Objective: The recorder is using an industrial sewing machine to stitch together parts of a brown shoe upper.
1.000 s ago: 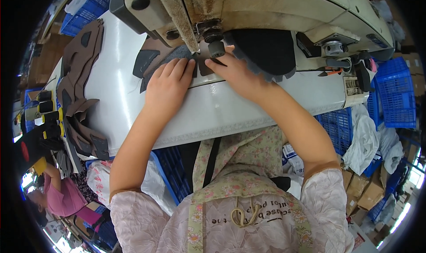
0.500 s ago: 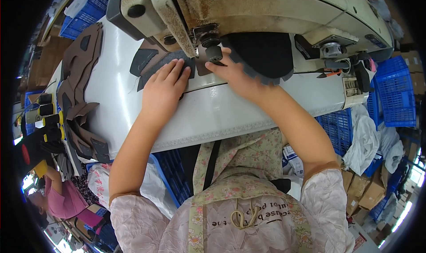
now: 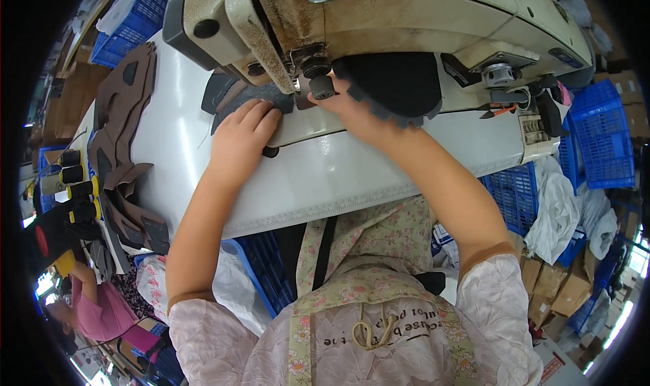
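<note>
My left hand (image 3: 244,134) rests palm down, its fingers slightly bent, at the near edge of a dark grey layered fabric piece (image 3: 230,96). That piece lies on the white sewing table, left of the sewing machine's needle area (image 3: 296,85). My right hand (image 3: 362,119) reaches in from the right, its thumb and forefinger beside the dark round roller (image 3: 321,87). A black piece with a notched grey edge (image 3: 396,81) lies against this hand, under the machine arm. Its other fingers are hidden, so whether it grips the piece cannot be seen.
The cream sewing machine (image 3: 420,20) spans the far side. Brown cut pieces (image 3: 118,115) pile up at the table's left edge, beside thread spools (image 3: 74,175). Orange-handled snips (image 3: 500,112) lie right. Blue crates (image 3: 599,132) stand beyond. A person in pink (image 3: 101,308) sits at lower left.
My left hand has slid back toward me and slightly left, its fingers more bent. The grey piece has shifted slightly away from me. My right hand stays by the roller. The whole view has moved slightly.
</note>
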